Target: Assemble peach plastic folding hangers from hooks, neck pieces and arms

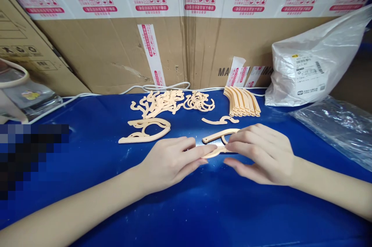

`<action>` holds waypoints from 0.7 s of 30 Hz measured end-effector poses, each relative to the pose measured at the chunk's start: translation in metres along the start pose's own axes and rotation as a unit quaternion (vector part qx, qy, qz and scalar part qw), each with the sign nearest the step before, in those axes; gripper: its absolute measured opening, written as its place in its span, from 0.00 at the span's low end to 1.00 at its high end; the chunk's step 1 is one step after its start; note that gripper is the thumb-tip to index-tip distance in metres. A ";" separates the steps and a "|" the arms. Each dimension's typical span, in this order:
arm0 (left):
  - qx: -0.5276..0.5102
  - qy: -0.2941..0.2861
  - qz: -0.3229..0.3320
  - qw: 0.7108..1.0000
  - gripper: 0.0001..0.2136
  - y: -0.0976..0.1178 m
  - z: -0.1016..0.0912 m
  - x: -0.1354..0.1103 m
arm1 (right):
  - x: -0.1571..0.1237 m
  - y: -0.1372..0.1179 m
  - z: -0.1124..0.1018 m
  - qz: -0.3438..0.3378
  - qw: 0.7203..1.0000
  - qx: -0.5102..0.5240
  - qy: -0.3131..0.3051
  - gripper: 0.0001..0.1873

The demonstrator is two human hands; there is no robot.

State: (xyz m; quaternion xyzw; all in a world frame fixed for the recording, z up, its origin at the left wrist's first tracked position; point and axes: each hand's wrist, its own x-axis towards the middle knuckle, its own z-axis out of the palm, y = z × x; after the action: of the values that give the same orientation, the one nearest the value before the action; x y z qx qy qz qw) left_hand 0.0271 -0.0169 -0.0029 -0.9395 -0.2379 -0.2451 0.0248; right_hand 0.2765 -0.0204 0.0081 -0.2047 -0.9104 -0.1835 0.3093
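Both hands are at a beige plastic folding hanger (221, 135) lying on the blue tabletop. My left hand (177, 160) pinches the near arm's left end between thumb and index finger. Curled over the hanger's right side are the fingers of my right hand (261, 154), its thumb held apart below; they hide that end and part of the ring-shaped hook. A second folded hanger (157, 137) lies to the left of my left hand. Just beyond the hands is one loose curved hook piece (219, 120).
Behind lie a heap of hook pieces (162, 102), a pile of curved pieces (200, 101) and stacked hanger arms (241, 102). A white plastic bag (308, 69) and clear film (337, 123) sit right. Cardboard (110, 49) walls the back; a clear jug (31, 92) stands left.
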 end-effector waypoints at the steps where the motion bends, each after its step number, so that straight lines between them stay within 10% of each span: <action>1: 0.001 0.002 -0.009 1.000 0.15 0.000 0.000 0.000 | 0.001 0.001 0.000 0.002 1.000 -0.012 -0.008 0.07; 21: 0.017 -0.020 -0.131 0.991 0.14 -0.003 0.005 0.003 | 0.002 -0.002 0.015 -0.034 0.983 -0.061 -0.171 0.12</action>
State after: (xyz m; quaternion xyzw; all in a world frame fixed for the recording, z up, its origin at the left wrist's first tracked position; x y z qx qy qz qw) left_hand 0.0303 -0.0122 -0.0061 -0.9044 -0.3634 -0.2236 0.0035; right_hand 0.2662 -0.0148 -0.0025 -0.2202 -0.9435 -0.2112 0.1293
